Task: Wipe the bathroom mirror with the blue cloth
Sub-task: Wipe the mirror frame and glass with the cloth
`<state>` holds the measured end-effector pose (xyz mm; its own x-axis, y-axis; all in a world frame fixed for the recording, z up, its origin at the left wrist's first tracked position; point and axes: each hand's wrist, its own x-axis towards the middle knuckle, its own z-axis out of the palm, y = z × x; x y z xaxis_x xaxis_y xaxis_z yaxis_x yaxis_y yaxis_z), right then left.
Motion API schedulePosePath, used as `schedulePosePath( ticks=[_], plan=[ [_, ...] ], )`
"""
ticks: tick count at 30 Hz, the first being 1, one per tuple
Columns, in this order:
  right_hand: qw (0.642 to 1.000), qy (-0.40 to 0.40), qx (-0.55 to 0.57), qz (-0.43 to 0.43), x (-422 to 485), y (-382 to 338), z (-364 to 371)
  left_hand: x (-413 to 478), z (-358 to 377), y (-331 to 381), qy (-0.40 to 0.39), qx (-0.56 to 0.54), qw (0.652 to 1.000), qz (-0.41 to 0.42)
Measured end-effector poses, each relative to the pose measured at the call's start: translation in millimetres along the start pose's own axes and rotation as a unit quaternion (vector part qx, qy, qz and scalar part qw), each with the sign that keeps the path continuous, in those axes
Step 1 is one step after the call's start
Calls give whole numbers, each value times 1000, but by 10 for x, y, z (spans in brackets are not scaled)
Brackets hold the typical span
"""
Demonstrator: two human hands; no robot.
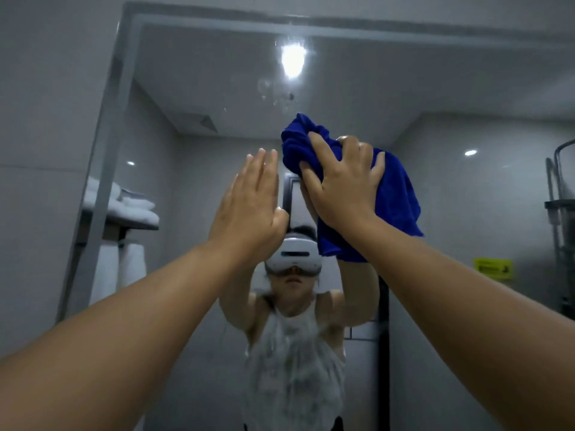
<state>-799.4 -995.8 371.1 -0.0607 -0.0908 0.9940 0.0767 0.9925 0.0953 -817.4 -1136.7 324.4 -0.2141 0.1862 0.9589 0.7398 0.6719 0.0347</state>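
The bathroom mirror (373,98) fills most of the view, framed by a grey border at the left and top. My right hand (342,181) presses the bunched blue cloth (395,194) against the glass near the mirror's middle, fingers spread and curled into the fabric. My left hand (249,200) is raised just left of the cloth, flat, fingers straight and together, held edge-on near the glass. Water spots and smears (273,91) show on the glass above the cloth, below a bright lamp reflection.
The mirror reflects a person wearing a white headset, a shelf with folded white towels (130,206) at left, a dark metal rack (560,213) at right and a yellow sign (493,268). Grey wall (46,119) lies left of the mirror frame.
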Motion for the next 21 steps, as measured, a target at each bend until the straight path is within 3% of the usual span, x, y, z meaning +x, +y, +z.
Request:
schedulePosePath(
  ticks=[8,21],
  plan=[
    [997,34,22,-67,-1024,-300,191,-819,144,-153,-23,-4,1000,3],
    [991,25,-1,-134,-2525,-545,358,-2411,294,-305,-105,26,993,-52]
  ],
)
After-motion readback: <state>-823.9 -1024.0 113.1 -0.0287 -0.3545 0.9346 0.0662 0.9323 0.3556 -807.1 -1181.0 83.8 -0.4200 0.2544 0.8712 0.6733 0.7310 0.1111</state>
